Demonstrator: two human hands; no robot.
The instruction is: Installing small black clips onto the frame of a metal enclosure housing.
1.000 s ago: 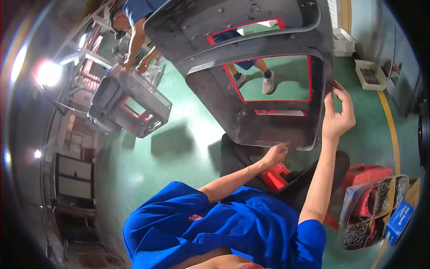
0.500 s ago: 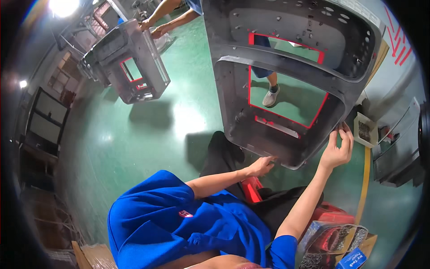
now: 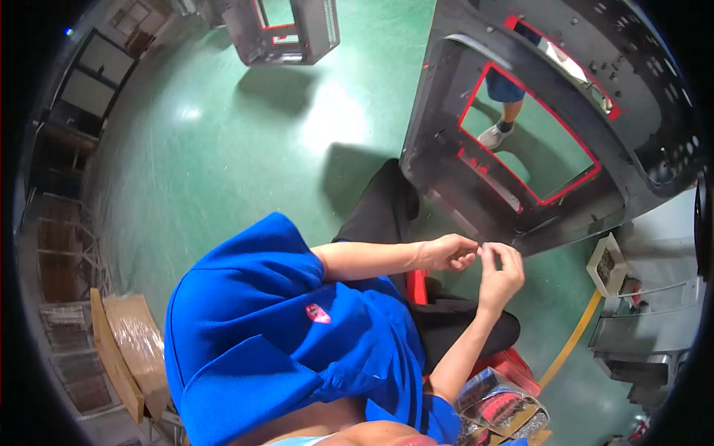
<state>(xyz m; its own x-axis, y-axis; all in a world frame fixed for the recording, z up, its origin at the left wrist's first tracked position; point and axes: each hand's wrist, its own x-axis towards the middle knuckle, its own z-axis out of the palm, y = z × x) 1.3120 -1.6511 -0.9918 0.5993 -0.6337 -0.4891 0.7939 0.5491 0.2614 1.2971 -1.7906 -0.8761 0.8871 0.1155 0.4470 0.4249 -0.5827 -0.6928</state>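
Note:
A large dark grey moulded housing (image 3: 440,149) with red-edged openings hangs tilted in front of me on the right. Just below its lower edge, my left hand (image 3: 449,253) and my right hand (image 3: 501,278) meet fingertip to fingertip. Both are pinched closed. Whatever they may hold between them is too small to make out. The fingertips are close to the housing's bottom rim, and I cannot tell if they touch it.
Another grey housing (image 3: 324,30) hangs at the far left. Through the near one's opening shows another person's leg and shoe (image 3: 494,135). A white bin of small parts (image 3: 611,269) stands right; clear boxes of small hardware (image 3: 509,412) sit beside my right arm.
My right hand has left the housing's right edge and come over to my left hand. My view has shifted, so the housings appear higher and further right.

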